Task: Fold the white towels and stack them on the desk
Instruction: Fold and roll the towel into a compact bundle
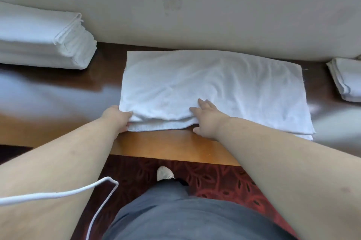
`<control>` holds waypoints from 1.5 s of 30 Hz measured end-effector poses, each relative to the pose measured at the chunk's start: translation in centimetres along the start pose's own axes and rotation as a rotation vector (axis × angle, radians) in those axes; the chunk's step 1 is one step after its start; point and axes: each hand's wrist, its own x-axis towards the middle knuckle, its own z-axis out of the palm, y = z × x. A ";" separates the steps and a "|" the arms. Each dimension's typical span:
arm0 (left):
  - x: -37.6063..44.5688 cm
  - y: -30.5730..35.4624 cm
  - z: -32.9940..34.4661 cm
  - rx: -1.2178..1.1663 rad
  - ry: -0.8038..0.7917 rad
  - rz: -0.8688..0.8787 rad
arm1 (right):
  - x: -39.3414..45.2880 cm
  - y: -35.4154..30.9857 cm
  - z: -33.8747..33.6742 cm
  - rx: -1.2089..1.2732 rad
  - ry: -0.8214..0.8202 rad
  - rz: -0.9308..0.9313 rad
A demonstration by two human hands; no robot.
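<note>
The half-folded white towel point(213, 87) lies mid-tabletop point(58, 91) with its long axis running nine to three o'clock, its left near corner pinched by the left hand point(119, 118), the right hand point(207, 118) flat, fingers spread, on the near edge.

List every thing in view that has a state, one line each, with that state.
Towel in the middle: folded over on itself, lying flat on the desk, wrinkled.
Left hand: grips the towel's near left corner.
Right hand: fingers flat on top of the towel, thumb at its near edge.
Left stack of towels: folded and piled.
Right pile of towels: folded, partly out of frame.
Desk: glossy, bearing all towels.
</note>
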 end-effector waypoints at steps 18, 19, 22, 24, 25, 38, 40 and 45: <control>3.4 -3.2 1.5 -0.569 -0.117 0.125 | 9.7 -9.5 4.8 -0.064 0.623 -0.278; 3.8 -3.1 1.3 -0.552 -0.136 0.131 | 10.7 -10.2 5.4 -0.034 0.658 -0.282; 4.4 -2.7 0.7 -0.562 -0.183 0.194 | 12.1 -10.7 6.2 -0.037 0.780 -0.280; 4.5 -2.4 0.6 -0.575 -0.182 0.250 | 11.8 -10.7 6.0 0.006 0.837 -0.300; 4.5 -2.4 0.6 -0.580 -0.158 0.281 | 11.6 -10.7 5.9 0.033 0.870 -0.323; 4.1 -4.6 1.3 -0.409 0.101 0.807 | 10.8 -15.2 5.5 -0.060 0.894 -0.290; 4.4 -5.2 1.3 0.093 0.312 0.941 | 10.9 -15.0 5.7 -0.022 0.946 -0.285; 4.4 -6.5 0.5 0.815 0.498 1.083 | 10.9 -15.9 5.5 -0.044 1.067 -0.400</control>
